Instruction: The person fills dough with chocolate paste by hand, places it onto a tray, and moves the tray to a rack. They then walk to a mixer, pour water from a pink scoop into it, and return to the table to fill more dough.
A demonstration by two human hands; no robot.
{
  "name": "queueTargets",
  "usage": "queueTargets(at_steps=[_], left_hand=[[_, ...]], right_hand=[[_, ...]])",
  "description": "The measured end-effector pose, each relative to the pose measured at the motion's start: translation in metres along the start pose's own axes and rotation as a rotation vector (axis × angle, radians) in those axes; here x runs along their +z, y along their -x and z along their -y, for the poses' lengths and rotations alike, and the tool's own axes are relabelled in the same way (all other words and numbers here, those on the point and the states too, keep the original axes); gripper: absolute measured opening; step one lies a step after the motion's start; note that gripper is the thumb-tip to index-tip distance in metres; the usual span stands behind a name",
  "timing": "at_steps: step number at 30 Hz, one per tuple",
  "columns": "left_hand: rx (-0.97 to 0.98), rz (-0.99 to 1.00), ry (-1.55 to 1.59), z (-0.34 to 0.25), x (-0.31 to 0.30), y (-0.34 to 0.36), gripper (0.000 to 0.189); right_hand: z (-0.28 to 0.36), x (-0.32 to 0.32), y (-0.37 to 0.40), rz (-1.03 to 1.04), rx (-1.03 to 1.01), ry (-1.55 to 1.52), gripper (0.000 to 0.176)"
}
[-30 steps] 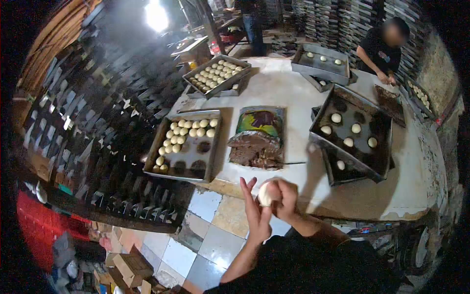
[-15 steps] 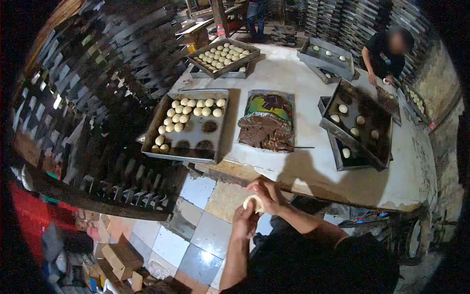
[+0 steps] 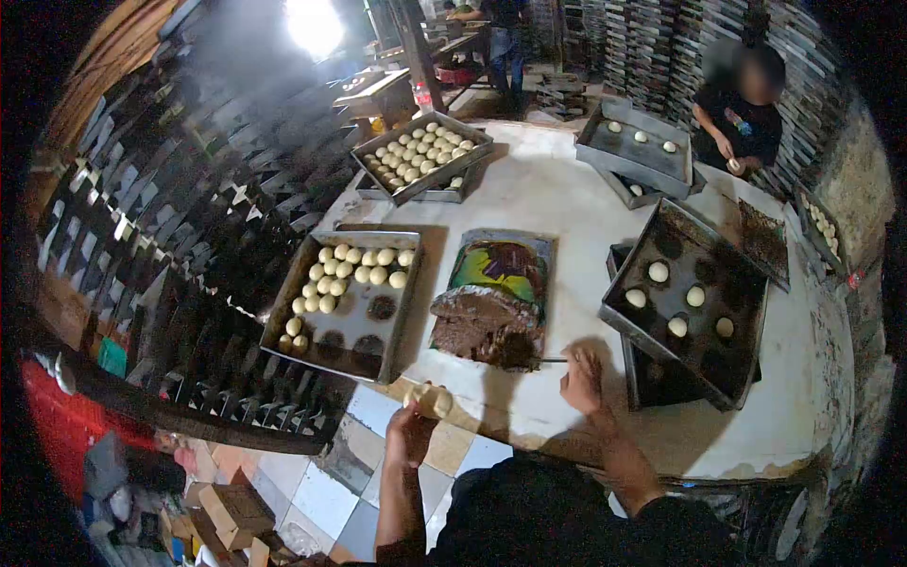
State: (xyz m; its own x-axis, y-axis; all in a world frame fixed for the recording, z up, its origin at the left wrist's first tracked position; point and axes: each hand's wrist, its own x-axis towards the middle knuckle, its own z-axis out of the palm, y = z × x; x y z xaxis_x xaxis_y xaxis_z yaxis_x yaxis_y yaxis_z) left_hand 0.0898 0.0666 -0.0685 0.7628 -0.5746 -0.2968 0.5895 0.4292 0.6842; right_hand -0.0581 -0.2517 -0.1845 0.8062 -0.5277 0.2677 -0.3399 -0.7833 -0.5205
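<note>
Flattened pale dough (image 3: 434,402) rests in the fingers of my left hand (image 3: 412,433), held just off the table's front edge. My right hand (image 3: 583,380) is over the table with its fingers closed at the end of a thin dark stick (image 3: 554,359). The stick's other end reaches into a mass of brown filling (image 3: 482,328), which lies on an opened, colourful plastic bag (image 3: 501,266). To the left of the bag, a metal tray (image 3: 404,323) holds several round dough balls (image 3: 381,257).
A tray (image 3: 699,378) with several dough balls lies stacked on another at the right. More stacked trays stand at the back left (image 3: 413,197) and back right (image 3: 605,165). A seated person (image 3: 746,109) works at the far right; another stands behind.
My hands have parted. The left hand keeps the dough and has moved left; the right hand has let go of it and moved forward to the stick. The view has tilted up.
</note>
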Motion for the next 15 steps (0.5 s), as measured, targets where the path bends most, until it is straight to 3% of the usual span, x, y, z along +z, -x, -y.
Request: queueTargets(at_steps=[4, 5, 7, 8, 11, 12, 15], left_hand=[[0.003, 0.049, -0.022, 0.01, 0.022, -0.027, 0.044], [-0.007, 0.039, -0.023, 0.014, 0.031, -0.034, 0.044], [-0.029, 0.023, -0.03, 0.019, 0.051, -0.048, 0.043], [-0.052, 0.013, -0.046, 0.024, 0.055, -0.056, 0.042], [-0.101, 0.007, -0.105, 0.032, 0.066, -0.084, 0.037], [-0.116, 0.014, -0.128, 0.033, 0.07, -0.091, 0.036], [-0.146, 0.023, -0.151, 0.033, 0.071, -0.104, 0.034]], right_hand=[[-0.005, 0.022, 0.002, -0.084, 0.067, 0.028, 0.044], [-0.004, 0.039, 0.0, -0.184, 0.112, -0.196, 0.04], [-0.015, 0.04, -0.001, -0.202, -0.017, -0.119, 0.032], [-0.035, 0.072, -0.003, -0.453, -0.193, -0.117, 0.021], [-0.033, 0.057, -0.012, -0.281, -0.122, -0.334, 0.018], [-0.01, 0.006, -0.02, -0.115, -0.102, -0.269, 0.019], [-0.009, 0.001, -0.018, -0.09, -0.052, -0.193, 0.019]])
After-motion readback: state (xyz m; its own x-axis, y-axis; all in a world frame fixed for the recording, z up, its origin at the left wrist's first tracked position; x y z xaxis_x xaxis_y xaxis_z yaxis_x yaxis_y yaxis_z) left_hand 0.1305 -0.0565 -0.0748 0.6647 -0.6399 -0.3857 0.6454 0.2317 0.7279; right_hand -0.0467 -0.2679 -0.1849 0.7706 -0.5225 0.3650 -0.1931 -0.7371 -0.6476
